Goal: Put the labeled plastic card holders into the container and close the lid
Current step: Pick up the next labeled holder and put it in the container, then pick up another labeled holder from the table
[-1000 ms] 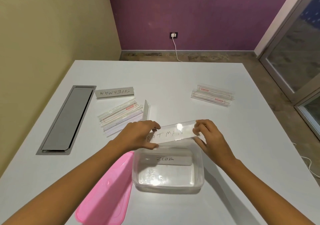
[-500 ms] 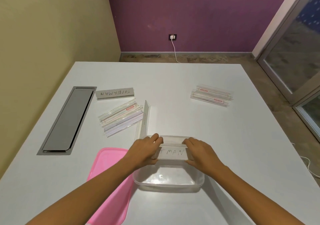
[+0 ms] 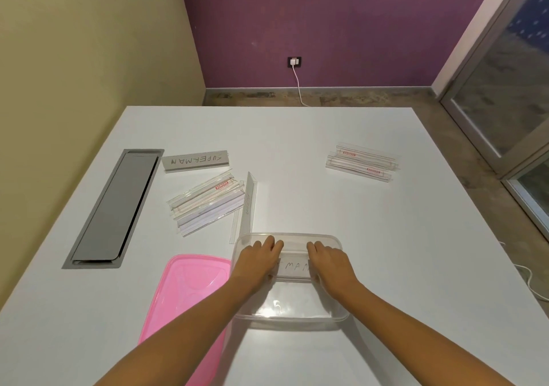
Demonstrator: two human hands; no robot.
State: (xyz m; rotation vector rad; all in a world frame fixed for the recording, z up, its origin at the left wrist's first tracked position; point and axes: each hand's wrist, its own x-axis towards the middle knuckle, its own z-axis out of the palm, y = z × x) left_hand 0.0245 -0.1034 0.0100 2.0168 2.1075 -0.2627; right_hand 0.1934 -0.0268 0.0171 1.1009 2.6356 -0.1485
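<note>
Both hands — left hand (image 3: 258, 262), right hand (image 3: 329, 264) — grip the card holder's (image 3: 292, 267) ends inside the clear container (image 3: 297, 317).

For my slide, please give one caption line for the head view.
Both hands, left hand and right hand, lower a labeled card holder into the clear container; pink lid lies beside.

White table (image 3: 386, 237) bears container (image 3: 289, 316), pink lid (image 3: 190, 290) (off), holders (image 3: 203, 204).
</note>
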